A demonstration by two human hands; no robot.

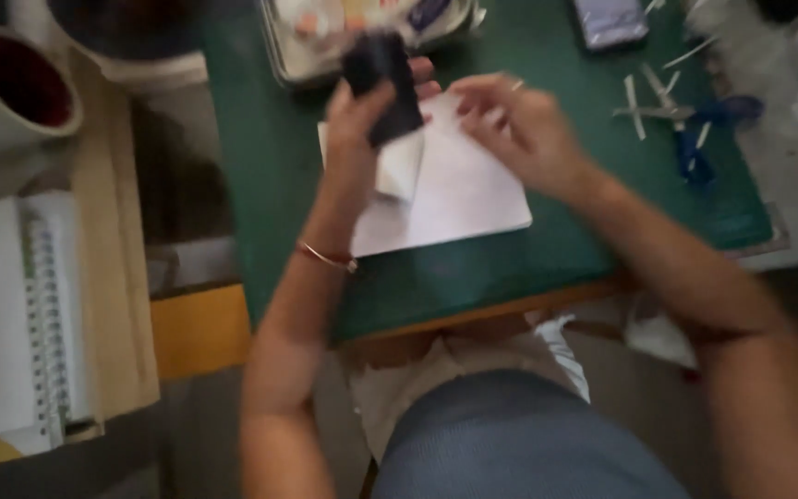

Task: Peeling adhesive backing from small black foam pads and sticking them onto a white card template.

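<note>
A small dark, matte, rectangular object (382,85) is gripped upright in the left hand (362,129), fingers wrapped round its lower half; a thin metal bangle (327,257) is worn on that wrist. The object is held above a flat white rectangular paper sheet (459,189), one corner of which is folded up, laid on the green mat-covered worktop (270,166). The right hand (519,125) is held loosely curled over the sheet's far edge; whether anything is pinched cannot be told through the blur. Blue-handled scissors (704,129) and narrow white paper strips (644,97) are scattered to the right. A spiral-bound notebook (20,314) is seen at left, beside a light wooden board (113,277).
</note>
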